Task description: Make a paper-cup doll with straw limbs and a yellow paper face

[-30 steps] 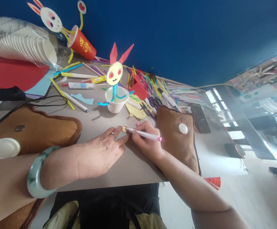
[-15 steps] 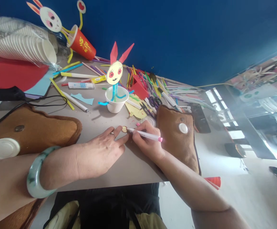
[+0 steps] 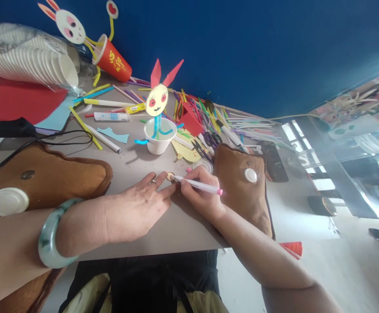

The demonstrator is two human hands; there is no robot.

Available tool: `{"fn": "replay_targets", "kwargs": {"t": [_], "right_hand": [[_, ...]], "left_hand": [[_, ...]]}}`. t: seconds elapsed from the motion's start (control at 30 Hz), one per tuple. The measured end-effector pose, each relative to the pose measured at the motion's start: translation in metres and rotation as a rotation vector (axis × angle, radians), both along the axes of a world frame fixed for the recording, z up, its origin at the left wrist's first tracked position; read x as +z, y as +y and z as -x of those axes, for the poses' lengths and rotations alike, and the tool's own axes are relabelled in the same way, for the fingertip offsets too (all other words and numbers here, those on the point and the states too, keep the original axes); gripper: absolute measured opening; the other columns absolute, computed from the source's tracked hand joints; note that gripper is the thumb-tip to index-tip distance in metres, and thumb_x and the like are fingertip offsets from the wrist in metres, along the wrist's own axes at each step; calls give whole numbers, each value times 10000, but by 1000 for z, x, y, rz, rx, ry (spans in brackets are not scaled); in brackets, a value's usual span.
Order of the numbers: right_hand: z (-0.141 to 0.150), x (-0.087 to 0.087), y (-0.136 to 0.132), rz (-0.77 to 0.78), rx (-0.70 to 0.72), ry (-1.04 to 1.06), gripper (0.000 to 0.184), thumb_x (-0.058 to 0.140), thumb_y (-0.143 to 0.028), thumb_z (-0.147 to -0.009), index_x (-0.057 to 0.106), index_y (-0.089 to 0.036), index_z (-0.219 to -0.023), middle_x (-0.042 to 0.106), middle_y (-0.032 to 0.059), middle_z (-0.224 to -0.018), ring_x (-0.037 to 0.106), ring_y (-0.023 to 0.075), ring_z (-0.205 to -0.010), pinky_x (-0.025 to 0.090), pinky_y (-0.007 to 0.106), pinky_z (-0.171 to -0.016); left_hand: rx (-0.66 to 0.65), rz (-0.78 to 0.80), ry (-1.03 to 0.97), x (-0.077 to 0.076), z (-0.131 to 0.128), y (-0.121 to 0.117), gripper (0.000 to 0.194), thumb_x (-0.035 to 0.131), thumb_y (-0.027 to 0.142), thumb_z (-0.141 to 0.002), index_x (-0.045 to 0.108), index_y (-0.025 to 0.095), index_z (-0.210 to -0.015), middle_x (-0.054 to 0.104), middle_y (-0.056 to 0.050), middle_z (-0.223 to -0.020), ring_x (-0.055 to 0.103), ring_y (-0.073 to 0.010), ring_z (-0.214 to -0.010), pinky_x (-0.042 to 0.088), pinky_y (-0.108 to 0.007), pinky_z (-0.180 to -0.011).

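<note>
My right hand [image 3: 202, 191] is closed around a white marker with a pink end [image 3: 205, 187]. Its tip meets a small round yellow paper piece with a dark outline [image 3: 170, 176] on the table. My left hand [image 3: 143, 204] lies flat, fingers stretched out, their tips at the edge of that piece. Just behind my hands stands a white paper cup [image 3: 158, 141]. Out of it rises a yellow paper face [image 3: 157, 100] with red ears and eyes, on blue pipe-like limbs.
Brown cushions lie left [image 3: 78, 174] and right [image 3: 241, 191] of my hands. Scissors [image 3: 202, 150], yellow paper scraps [image 3: 186, 150] and many coloured sticks [image 3: 254, 126] spread behind. A red cup figure [image 3: 114, 61], stacked white cups [image 3: 29, 58] and a glue stick [image 3: 111, 116] stand or lie back left.
The marker tip has shifted slightly to the left on the small yellow piece. My left hand stays in place, and the surroundings look the same.
</note>
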State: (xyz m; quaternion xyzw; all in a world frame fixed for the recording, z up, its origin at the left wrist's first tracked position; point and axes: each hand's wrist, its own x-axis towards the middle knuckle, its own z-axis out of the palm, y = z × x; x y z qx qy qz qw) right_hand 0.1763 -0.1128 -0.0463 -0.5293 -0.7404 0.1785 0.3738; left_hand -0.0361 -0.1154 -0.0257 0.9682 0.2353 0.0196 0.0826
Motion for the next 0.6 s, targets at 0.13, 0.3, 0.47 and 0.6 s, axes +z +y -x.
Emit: {"fn": "replay_targets", "kwargs": {"t": [0.13, 0.3, 0.47, 0.6], "right_hand": [[0, 0, 0, 24, -7, -6, 122, 613, -241, -795, 538, -233, -699, 578, -49, -559, 514, 111, -495, 487, 274, -574], [1, 0, 0, 42, -22, -27, 122, 610, -243, -787, 532, -231, -693, 580, -47, -559, 498, 107, -487, 479, 270, -562], [1, -1, 0, 18, -4, -10, 122, 612, -209, -786, 533, -228, -695, 589, -51, -569, 501, 99, -479, 482, 266, -568], [1, -3, 1, 6, 12, 5, 116, 618, -194, -783, 538, -226, -706, 594, -56, -578, 499, 94, -475, 487, 267, -574]], "left_hand": [[-9, -2, 5, 2, 0, 1, 350, 562, 99, -804, 668, 110, -1138, 478, -162, -1467, 372, -361, -1390, 346, -496, -1121], [-4, 10, 12, 1, -1, 1, 322, 591, 92, -771, 674, 133, -1079, 488, -149, -1461, 352, -355, -1402, 340, -492, -1122], [4, 35, 34, 2, -2, 2, 308, 602, 89, -758, 675, 135, -1054, 496, -144, -1450, 365, -357, -1392, 335, -495, -1117], [1, 54, 35, 3, -2, 3, 306, 604, 82, -762, 676, 124, -1056, 494, -147, -1452, 351, -370, -1406, 317, -508, -1132]]}}
